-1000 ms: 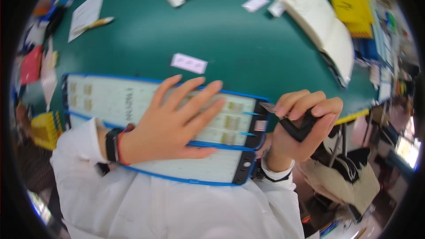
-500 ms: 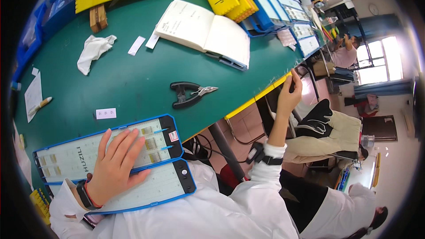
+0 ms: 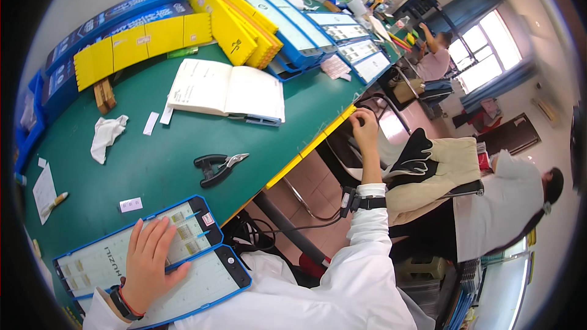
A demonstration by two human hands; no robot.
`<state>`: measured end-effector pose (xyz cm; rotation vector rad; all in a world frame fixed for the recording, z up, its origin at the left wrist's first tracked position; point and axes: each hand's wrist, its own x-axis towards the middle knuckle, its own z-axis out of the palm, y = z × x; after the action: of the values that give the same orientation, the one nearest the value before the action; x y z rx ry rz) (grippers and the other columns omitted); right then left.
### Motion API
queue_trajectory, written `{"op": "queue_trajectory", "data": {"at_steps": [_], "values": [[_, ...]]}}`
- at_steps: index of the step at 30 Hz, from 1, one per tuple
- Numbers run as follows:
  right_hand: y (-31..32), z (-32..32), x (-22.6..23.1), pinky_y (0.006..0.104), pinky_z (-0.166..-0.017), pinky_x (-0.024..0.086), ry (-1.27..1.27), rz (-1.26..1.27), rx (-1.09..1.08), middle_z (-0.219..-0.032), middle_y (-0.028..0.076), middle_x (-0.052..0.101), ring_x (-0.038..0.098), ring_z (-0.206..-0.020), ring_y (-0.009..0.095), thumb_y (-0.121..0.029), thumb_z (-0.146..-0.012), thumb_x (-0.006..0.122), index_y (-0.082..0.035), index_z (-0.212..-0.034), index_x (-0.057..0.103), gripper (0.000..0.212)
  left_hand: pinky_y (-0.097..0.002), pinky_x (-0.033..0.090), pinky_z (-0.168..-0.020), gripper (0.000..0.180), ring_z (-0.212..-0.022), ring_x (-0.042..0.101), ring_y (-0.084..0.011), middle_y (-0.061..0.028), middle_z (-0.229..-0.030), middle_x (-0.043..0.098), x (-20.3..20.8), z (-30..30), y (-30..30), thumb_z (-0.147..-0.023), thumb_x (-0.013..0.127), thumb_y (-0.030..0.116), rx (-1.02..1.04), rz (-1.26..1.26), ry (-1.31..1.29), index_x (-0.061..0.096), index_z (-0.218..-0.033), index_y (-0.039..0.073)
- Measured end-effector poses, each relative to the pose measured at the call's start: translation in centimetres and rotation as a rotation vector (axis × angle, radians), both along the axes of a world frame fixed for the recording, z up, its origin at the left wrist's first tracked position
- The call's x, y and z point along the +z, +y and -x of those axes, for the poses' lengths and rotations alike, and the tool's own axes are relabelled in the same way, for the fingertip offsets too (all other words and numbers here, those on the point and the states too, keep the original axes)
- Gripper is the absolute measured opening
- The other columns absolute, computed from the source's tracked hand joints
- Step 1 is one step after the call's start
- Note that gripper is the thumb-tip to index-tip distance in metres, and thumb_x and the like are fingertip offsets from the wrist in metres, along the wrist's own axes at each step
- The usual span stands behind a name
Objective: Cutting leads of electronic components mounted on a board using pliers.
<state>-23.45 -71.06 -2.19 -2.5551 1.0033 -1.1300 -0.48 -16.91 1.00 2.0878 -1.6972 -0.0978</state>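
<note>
My left hand lies flat with fingers spread on an unfolded, blue-rimmed flat case with pale panels. Rows of small thin brownish pieces and blue tabs show beyond its fingertips. Out to the right, my right hand is at the table's yellow-taped edge, thumb and fingers brought together. Fine thread-like strands stick up by those fingertips; whatever the pinch holds is too small to make out. Black-handled pliers lie on the green table between the hands.
An open notebook, white cloth, paper slip and pen rest on the table. Yellow folders and blue cases line the back. A chair with a beige garment stands right; two people sit beyond.
My view has swung, so the table appears further left. The left hand stays on the case. The right hand remains at the yellow edge, its fingers now more curled together.
</note>
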Motion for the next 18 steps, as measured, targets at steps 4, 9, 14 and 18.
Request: {"op": "queue_trajectory", "data": {"at_steps": [4, 9, 14, 18], "values": [[-0.6, -0.1, -1.4, 0.0324, -0.084, 0.049, -0.089, 0.103, 0.009, -0.103, 0.013, 0.065, 0.064, -0.095, 0.027, 0.001, -0.079, 0.067, 0.000, -0.085, 0.063, 0.008, -0.0550, 0.030, -0.108, 0.069, -0.120, 0.048, -0.0351, -0.0187, -0.129, 0.052, -0.2, -0.2, -0.3, -0.068, 0.075, 0.028, -0.007, 0.017, 0.007, 0.050, -0.125, -0.002], [-1.9, 0.0, -2.6, 0.0202, -0.069, 0.046, -0.664, -0.478, 0.013, -0.085, 0.004, 0.066, 0.059, -0.077, 0.008, -0.008, -0.090, 0.064, 0.004, -0.095, 0.065, 0.013, -0.0544, 0.030, -0.108, 0.068, -0.120, 0.048, -0.0341, -0.0182, -0.130, 0.052, -0.3, 0.0, -0.2, -0.068, 0.075, 0.028, -0.027, 0.042, -0.005, 0.050, -0.125, -0.002], [6.7, -3.3, 2.8, 0.0234, -0.067, 0.047, -0.508, -0.242, 0.062, -0.076, 0.003, 0.065, 0.060, -0.070, 0.009, -0.004, -0.087, 0.064, 0.000, -0.089, 0.065, 0.005, -0.0540, 0.029, -0.109, 0.068, -0.122, 0.047, -0.0345, -0.0183, -0.132, 0.051, -0.3, 0.1, -0.3, -0.068, 0.074, 0.025, -0.014, 0.024, 0.031, 0.050, -0.125, -0.003], [20.9, -5.6, 8.9, 0.0260, -0.072, 0.051, -0.288, -0.369, 0.413, -0.083, 0.007, 0.068, 0.064, -0.079, 0.012, 0.000, -0.090, 0.058, -0.001, -0.086, 0.062, 0.006, -0.0544, 0.023, -0.112, 0.071, -0.127, 0.042, -0.0356, -0.0195, -0.136, 0.047, 0.3, 0.1, -0.6, -0.066, 0.074, 0.023, -0.048, -0.027, 0.088, 0.048, -0.127, -0.002]]}}
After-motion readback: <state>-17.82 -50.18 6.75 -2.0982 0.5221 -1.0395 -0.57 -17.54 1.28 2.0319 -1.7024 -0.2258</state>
